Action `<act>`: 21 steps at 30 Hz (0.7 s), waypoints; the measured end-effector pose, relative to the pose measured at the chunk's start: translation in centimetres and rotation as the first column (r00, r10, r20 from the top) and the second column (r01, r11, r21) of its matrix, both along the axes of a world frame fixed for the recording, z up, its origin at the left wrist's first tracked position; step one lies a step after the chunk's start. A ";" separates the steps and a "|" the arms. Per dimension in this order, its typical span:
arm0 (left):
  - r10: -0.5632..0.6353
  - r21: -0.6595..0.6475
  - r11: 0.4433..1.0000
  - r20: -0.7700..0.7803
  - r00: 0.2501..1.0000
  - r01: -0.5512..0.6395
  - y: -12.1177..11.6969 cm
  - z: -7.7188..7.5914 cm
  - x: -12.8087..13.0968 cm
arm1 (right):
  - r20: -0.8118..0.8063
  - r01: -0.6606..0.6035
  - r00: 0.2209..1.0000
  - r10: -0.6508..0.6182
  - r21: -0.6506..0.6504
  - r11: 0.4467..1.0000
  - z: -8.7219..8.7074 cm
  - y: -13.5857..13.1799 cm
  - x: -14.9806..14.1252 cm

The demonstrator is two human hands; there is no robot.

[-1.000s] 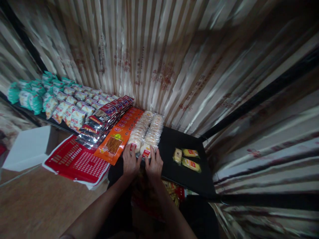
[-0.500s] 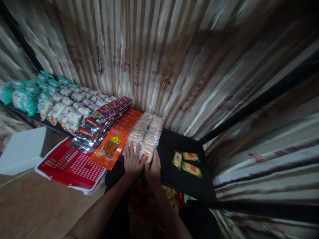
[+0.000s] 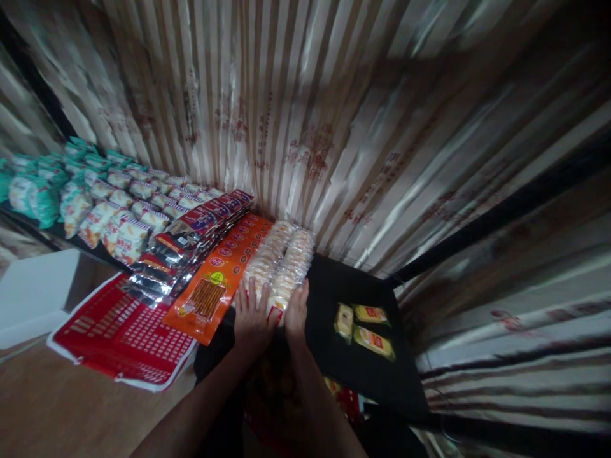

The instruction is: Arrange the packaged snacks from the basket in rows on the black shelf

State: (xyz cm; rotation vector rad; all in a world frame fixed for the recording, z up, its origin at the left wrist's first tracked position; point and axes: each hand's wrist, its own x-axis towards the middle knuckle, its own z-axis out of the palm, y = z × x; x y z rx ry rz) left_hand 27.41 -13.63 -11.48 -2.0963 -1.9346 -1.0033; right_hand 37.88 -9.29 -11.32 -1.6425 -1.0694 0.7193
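Two rows of clear-wrapped, pale round crackers (image 3: 289, 270) lie side by side on the black shelf (image 3: 329, 273). My left hand (image 3: 252, 326) rests against the front end of the left row, its fingers spread and stretched out. Along the right side of the right row, my right hand (image 3: 296, 313) presses with straight fingers. Neither hand wraps around a pack. A flat orange snack bag (image 3: 206, 299) showing brown sticks lies directly left of the crackers.
Shiny dark red snack packets (image 3: 191, 238) overlap left of the orange bag, with several white and teal bags (image 3: 126, 238) beyond. Yellow wrapped cakes (image 3: 375, 342) lie at the right. A red basket (image 3: 128, 331) and a white box (image 3: 38, 289) stand below the shelf; striped sheeting (image 3: 296, 114) hangs behind.
The view has shifted slightly, so the shelf sits a little lower. My right hand has moved up a little along the side of the right row; my left hand stays at the front.
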 end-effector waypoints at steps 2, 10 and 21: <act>0.001 0.002 1.000 -0.001 1.000 -0.001 0.0 -0.1 -0.1 | 0.024 0.022 0.999 -0.023 0.011 1.000 -0.2 0.0 0.2; -0.029 0.011 1.000 -0.011 1.000 0.029 -0.2 0.1 -0.2 | 0.024 0.040 0.999 -0.040 -0.014 0.999 1.1 1.0 0.9; -0.045 0.114 0.992 -0.038 0.998 0.049 -0.4 -0.3 -0.1 | -0.209 0.071 0.976 -0.061 0.040 0.997 -0.2 6.2 5.0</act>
